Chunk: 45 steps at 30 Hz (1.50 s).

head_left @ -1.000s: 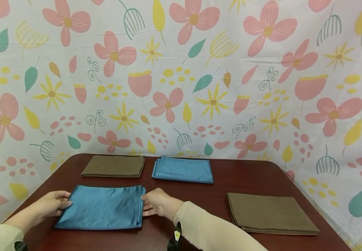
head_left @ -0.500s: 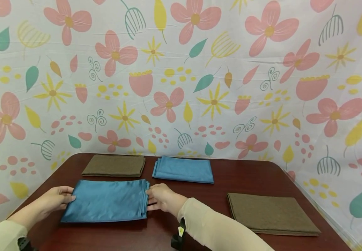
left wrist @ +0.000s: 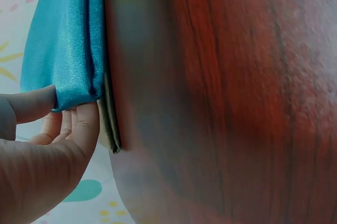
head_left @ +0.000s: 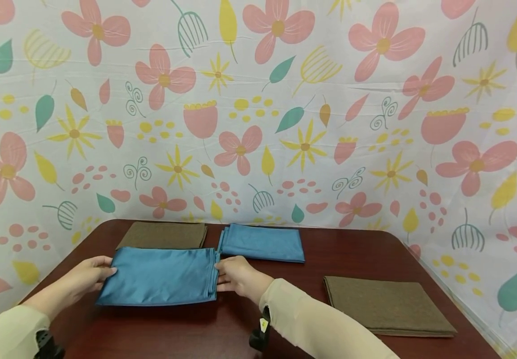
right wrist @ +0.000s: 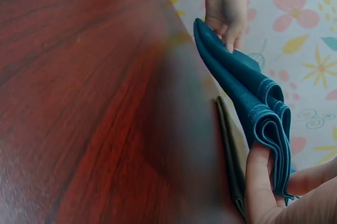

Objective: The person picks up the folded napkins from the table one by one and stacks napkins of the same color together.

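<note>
Floral wall (head_left: 262,199) behind table (head_left: 164,334). Left hand (head_left: 86,276) and right hand (head_left: 240,278) pinch blue cloth (head_left: 161,276) ends, lower left of frame. It's shifted up-frame, now hiding brown cloth's (head_left: 164,235) front edge; looks mid-carry.

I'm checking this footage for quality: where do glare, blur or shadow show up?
Head view: soft sheen on the held blue cloth, dark shadow on the table beneath it; left wrist view: hazy reflection on the table, speckled glare upper right; right wrist view: similar hazy reflection, that cloth's edges fairly crisp.
</note>
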Each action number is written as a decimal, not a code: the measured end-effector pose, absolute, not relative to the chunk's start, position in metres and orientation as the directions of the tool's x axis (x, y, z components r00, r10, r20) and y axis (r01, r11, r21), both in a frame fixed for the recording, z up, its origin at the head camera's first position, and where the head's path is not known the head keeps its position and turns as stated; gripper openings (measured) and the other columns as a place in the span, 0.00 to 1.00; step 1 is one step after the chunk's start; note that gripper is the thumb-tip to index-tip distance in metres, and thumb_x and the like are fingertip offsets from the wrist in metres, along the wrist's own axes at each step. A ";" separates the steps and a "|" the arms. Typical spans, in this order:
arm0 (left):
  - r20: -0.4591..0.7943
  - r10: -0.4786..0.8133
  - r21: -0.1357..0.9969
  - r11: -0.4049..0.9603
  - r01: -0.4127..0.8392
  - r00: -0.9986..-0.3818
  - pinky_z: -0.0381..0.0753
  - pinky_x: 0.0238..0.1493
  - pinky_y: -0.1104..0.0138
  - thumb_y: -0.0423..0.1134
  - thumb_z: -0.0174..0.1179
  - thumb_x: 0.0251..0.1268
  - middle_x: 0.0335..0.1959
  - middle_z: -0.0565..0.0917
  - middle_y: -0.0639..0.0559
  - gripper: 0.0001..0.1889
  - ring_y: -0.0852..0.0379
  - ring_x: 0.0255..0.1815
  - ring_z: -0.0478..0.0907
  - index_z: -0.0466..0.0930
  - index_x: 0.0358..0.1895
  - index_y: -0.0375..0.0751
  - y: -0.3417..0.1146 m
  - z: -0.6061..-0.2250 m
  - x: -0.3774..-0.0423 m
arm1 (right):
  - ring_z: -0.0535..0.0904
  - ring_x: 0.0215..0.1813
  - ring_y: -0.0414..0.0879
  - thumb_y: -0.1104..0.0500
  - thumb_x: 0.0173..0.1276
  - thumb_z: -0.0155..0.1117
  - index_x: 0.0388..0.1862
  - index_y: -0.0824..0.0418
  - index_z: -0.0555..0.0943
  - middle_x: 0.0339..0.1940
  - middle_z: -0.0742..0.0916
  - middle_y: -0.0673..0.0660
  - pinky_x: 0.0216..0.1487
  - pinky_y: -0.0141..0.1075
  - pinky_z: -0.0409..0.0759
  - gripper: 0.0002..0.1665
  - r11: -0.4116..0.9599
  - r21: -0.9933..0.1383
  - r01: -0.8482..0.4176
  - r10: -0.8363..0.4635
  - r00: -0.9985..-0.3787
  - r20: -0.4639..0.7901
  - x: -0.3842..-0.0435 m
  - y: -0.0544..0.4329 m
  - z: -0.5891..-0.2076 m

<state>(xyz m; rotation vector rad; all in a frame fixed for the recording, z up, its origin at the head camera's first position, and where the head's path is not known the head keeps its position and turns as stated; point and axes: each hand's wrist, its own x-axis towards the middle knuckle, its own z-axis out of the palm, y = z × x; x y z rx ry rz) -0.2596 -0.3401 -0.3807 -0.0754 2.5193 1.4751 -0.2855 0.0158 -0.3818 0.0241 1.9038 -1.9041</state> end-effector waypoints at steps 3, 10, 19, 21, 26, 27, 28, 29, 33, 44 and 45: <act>-0.190 0.067 0.866 0.481 -0.135 -0.980 0.80 0.44 0.61 0.37 0.48 0.75 0.53 0.76 0.35 0.24 0.58 0.45 0.77 0.59 0.63 0.20 -0.335 -0.380 -0.262 | 0.81 0.51 0.58 0.65 0.73 0.53 0.67 0.77 0.64 0.59 0.77 0.74 0.54 0.50 0.82 0.27 0.037 -0.950 0.311 -0.294 -0.905 -0.308 -0.288 0.020 -0.380; -0.169 0.064 0.880 0.460 -0.122 -0.983 0.81 0.47 0.59 0.38 0.47 0.76 0.58 0.70 0.28 0.25 0.54 0.48 0.77 0.57 0.64 0.19 -0.319 -0.378 -0.269 | 0.81 0.49 0.56 0.64 0.73 0.53 0.69 0.77 0.61 0.57 0.77 0.73 0.51 0.48 0.83 0.30 0.047 -0.953 0.301 -0.272 -0.914 -0.302 -0.291 0.034 -0.373; -0.182 0.052 0.894 0.424 -0.143 -0.982 0.75 0.58 0.50 0.39 0.45 0.77 0.65 0.60 0.23 0.28 0.34 0.62 0.67 0.52 0.68 0.18 -0.296 -0.377 -0.280 | 0.77 0.54 0.59 0.62 0.74 0.54 0.71 0.75 0.61 0.59 0.73 0.71 0.51 0.46 0.83 0.31 0.062 -0.950 0.307 -0.233 -0.921 -0.312 -0.297 0.050 -0.365; -0.184 0.053 0.898 0.416 -0.146 -0.981 0.74 0.61 0.47 0.39 0.45 0.77 0.66 0.59 0.22 0.29 0.32 0.64 0.64 0.51 0.69 0.18 -0.292 -0.376 -0.283 | 0.77 0.56 0.60 0.62 0.74 0.54 0.71 0.75 0.60 0.61 0.73 0.71 0.52 0.47 0.83 0.31 0.063 -0.948 0.312 -0.225 -0.921 -0.318 -0.298 0.053 -0.364; -0.186 0.054 0.905 0.399 -0.149 -0.981 0.62 0.69 0.40 0.38 0.42 0.79 0.70 0.52 0.21 0.30 0.28 0.71 0.54 0.46 0.71 0.19 -0.282 -0.372 -0.288 | 0.76 0.59 0.61 0.62 0.74 0.54 0.72 0.74 0.60 0.64 0.72 0.72 0.53 0.47 0.82 0.32 0.064 -0.944 0.322 -0.200 -0.923 -0.329 -0.305 0.060 -0.363; -0.183 0.056 0.906 0.398 -0.146 -0.981 0.59 0.70 0.40 0.39 0.42 0.79 0.71 0.50 0.21 0.31 0.28 0.72 0.52 0.45 0.71 0.19 -0.280 -0.371 -0.290 | 0.76 0.60 0.61 0.62 0.74 0.54 0.72 0.74 0.59 0.64 0.72 0.73 0.54 0.47 0.82 0.32 0.063 -0.944 0.324 -0.193 -0.924 -0.330 -0.306 0.062 -0.362; -0.181 0.055 0.906 0.397 -0.145 -0.982 0.57 0.70 0.39 0.39 0.42 0.79 0.71 0.50 0.21 0.31 0.28 0.72 0.51 0.45 0.71 0.19 -0.277 -0.370 -0.291 | 0.76 0.60 0.61 0.62 0.74 0.54 0.72 0.74 0.59 0.65 0.72 0.72 0.54 0.47 0.82 0.33 0.061 -0.944 0.326 -0.185 -0.925 -0.331 -0.308 0.064 -0.362; -0.177 0.057 0.907 0.396 -0.141 -0.983 0.57 0.71 0.39 0.38 0.42 0.79 0.71 0.49 0.21 0.30 0.28 0.72 0.50 0.45 0.71 0.19 -0.275 -0.369 -0.292 | 0.76 0.61 0.61 0.62 0.74 0.55 0.72 0.73 0.58 0.65 0.71 0.72 0.55 0.47 0.82 0.33 0.057 -0.943 0.328 -0.178 -0.926 -0.333 -0.310 0.066 -0.361; -0.159 0.055 0.913 0.389 -0.126 -0.986 0.56 0.71 0.39 0.37 0.42 0.78 0.71 0.50 0.22 0.29 0.29 0.72 0.51 0.47 0.70 0.18 -0.265 -0.365 -0.297 | 0.76 0.61 0.61 0.61 0.74 0.55 0.72 0.72 0.59 0.64 0.73 0.70 0.56 0.47 0.81 0.32 0.050 -0.943 0.329 -0.151 -0.931 -0.332 -0.317 0.074 -0.357; -0.129 0.029 0.926 0.362 -0.110 -0.991 0.64 0.68 0.44 0.35 0.42 0.77 0.70 0.56 0.24 0.27 0.33 0.66 0.63 0.51 0.71 0.22 -0.236 -0.353 -0.316 | 0.74 0.54 0.53 0.60 0.74 0.56 0.72 0.67 0.60 0.62 0.73 0.66 0.48 0.41 0.81 0.32 0.050 -0.951 0.305 -0.075 -0.948 -0.308 -0.337 0.096 -0.346; -0.123 0.027 0.924 0.368 -0.105 -0.992 0.68 0.65 0.46 0.35 0.42 0.77 0.69 0.58 0.25 0.26 0.36 0.60 0.68 0.52 0.71 0.22 -0.234 -0.352 -0.318 | 0.74 0.52 0.52 0.60 0.74 0.56 0.72 0.67 0.60 0.62 0.73 0.66 0.44 0.38 0.81 0.32 0.053 -0.952 0.302 -0.071 -0.950 -0.305 -0.339 0.098 -0.346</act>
